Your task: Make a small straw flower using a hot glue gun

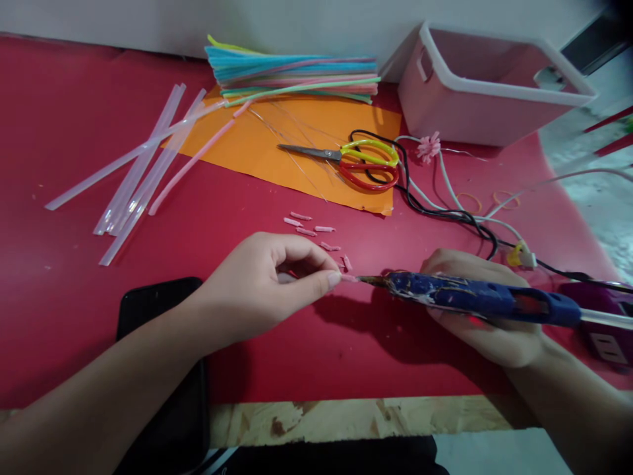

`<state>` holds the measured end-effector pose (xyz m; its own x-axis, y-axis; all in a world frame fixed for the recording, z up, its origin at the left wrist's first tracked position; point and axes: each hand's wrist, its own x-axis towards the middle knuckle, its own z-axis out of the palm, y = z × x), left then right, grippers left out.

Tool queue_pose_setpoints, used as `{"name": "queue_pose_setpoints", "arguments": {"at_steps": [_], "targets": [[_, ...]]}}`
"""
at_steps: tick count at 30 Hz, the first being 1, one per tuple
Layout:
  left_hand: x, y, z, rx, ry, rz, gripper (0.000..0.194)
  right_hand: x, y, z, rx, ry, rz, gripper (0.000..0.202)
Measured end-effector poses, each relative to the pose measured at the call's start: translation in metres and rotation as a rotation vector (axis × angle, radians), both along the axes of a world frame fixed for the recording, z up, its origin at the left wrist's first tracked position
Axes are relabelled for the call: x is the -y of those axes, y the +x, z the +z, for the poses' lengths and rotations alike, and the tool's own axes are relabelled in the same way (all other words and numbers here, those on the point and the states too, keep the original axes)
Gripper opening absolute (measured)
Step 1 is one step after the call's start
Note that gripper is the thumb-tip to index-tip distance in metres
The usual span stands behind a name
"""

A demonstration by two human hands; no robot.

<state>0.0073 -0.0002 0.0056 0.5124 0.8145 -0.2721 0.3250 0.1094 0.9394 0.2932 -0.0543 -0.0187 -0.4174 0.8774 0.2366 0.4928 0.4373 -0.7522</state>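
My left hand (277, 284) pinches a short pink piece (349, 278) between thumb and fingertips. Its free end meets the nozzle of a blue hot glue gun (459, 295), and whether they touch is hard to tell. My right hand (479, 310) is wrapped around the glue gun, which points left and has a clear glue stick (606, 318) coming out of its rear. Several more short pink pieces (305, 231) lie on the red table surface (297, 363) just beyond my left fingertips.
Scissors (326, 154) lie on orange paper (277, 158), with pipe cleaners (297, 69) behind. Glue sticks (143, 165) are at left, a black phone (182, 402) under my left forearm. Cables (425, 208), a pink flower (428, 148) and a pink bin (459, 112) are at right.
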Motion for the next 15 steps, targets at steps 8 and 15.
{"name": "queue_pose_setpoints", "arguments": {"at_steps": [8, 15], "targets": [[0.0001, -0.0013, 0.0008, -0.005, -0.015, -0.001, 0.012, -0.0012, -0.0013, 0.0009, 0.007, 0.003, -0.004, 0.008], [0.0003, -0.0003, 0.0018, -0.021, -0.027, -0.004, 0.015, -0.0021, -0.0034, 0.0025, 0.005, -0.006, -0.005, 0.009]]}}
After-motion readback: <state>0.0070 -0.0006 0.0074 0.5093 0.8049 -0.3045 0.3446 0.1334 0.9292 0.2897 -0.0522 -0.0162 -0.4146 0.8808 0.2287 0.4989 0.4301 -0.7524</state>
